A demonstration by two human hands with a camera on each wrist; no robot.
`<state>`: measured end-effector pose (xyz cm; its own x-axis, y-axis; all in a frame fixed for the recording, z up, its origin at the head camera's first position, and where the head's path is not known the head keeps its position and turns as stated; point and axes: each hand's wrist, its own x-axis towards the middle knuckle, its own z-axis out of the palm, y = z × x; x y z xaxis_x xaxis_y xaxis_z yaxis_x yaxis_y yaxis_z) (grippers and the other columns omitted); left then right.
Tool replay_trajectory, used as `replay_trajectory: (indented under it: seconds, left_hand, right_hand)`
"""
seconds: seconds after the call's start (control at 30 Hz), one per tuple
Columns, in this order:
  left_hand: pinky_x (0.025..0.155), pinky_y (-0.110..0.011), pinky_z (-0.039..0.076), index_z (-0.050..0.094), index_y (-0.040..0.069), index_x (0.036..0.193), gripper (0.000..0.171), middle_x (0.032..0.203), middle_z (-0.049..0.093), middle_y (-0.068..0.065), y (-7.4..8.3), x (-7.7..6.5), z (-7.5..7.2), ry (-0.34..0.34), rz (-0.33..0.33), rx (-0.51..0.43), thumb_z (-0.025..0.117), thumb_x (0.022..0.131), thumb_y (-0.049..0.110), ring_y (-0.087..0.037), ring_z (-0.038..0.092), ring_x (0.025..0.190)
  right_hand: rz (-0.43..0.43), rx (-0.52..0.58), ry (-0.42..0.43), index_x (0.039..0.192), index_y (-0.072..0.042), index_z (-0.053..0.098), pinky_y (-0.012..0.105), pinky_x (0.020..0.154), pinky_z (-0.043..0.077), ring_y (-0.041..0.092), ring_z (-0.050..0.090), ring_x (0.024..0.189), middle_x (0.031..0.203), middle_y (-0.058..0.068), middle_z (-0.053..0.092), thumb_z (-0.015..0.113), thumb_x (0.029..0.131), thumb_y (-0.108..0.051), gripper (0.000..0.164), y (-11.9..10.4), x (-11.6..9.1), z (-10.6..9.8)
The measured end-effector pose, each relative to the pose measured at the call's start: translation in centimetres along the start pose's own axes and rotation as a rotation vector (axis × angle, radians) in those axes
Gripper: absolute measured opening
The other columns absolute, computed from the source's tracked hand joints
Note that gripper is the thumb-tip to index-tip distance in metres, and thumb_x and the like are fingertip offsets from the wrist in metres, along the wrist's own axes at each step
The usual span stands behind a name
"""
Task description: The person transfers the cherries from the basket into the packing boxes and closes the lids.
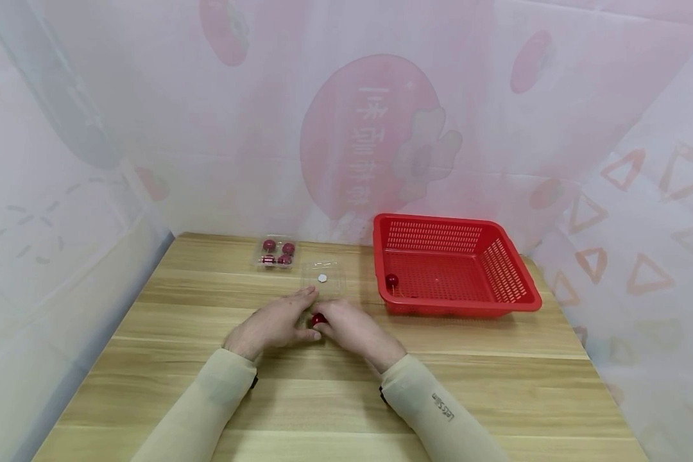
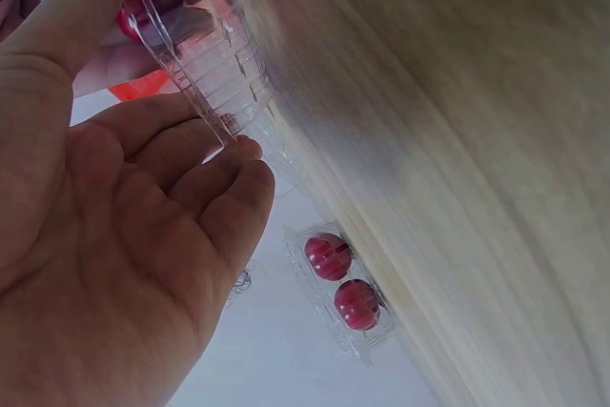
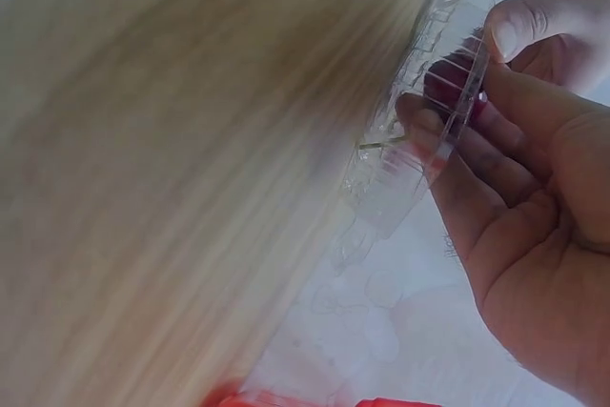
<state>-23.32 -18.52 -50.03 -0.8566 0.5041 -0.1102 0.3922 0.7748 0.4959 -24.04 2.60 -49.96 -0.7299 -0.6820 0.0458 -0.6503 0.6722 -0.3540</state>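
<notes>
Head view: red ball [image 1: 318, 318] within right hand's grip [image 1: 353, 328].

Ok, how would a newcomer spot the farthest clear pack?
On the wooden table, find the red basket. Left of it, near the back edge, sits a small clear pack. Unlike the clear container with a white spot, it shows four red balls.

Six-plus cherries [image 1: 319, 319], two boxes [image 1: 332, 282], one basket [image 1: 456, 301]
</notes>
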Motion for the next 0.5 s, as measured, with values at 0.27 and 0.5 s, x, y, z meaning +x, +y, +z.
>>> replay_trajectory:
  seconds: [0.27,0.5]
  left_hand:
    - [0.148,-0.062,0.034,0.039,-0.005,0.179,0.098,0.19,0.036,-0.025,0.0,0.1,0.1,0.005,0.007,-0.006,0.09,0.107,0.037,-0.045,0.038,0.179]
    - [0.146,-0.065,0.037,0.043,0.001,0.18,0.095,0.19,0.038,-0.026,-0.1,0.1,0.1,0.019,0.015,-0.012,0.092,0.105,0.036,-0.047,0.04,0.177]
  right_hand:
    - [0.016,0.0,-0.008,0.125,-0.011,0.083,0.035,0.095,0.071,0.017,0.082,0.107,0.118,0.003,0.088,0.078,0.114,-0.011,0.012,-0.5,-0.2,-0.7]
    - [0.043,0.005,0.024,0.146,-0.011,0.08,0.046,0.117,0.069,0.028,0.082,0.134,0.142,0.011,0.085,0.076,0.116,-0.015,0.03,-0.9,-1.0,-3.0]
